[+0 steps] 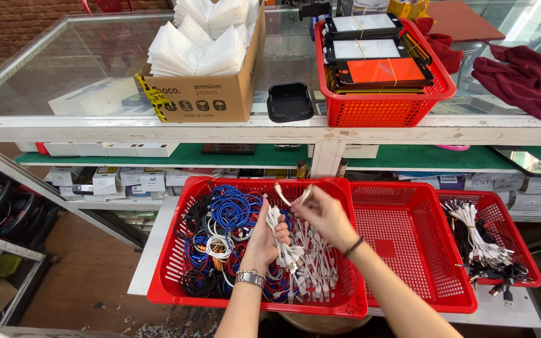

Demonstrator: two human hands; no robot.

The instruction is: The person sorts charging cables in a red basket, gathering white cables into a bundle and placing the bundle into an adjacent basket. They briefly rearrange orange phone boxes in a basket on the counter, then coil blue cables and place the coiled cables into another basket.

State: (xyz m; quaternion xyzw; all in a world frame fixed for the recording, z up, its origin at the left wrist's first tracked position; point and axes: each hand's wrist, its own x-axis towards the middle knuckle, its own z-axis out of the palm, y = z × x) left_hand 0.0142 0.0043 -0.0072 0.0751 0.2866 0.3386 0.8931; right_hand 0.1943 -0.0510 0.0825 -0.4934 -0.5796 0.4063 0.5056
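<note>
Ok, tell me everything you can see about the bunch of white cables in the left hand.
The bunch of white cables is a set of short, thin, plastic-looking cords, gathered side by side and gripped in the left hand. Their plug ends hang down over the left red basket. One cord runs up to the right hand, whose fingers pinch it, its plug end sticking up.
</note>
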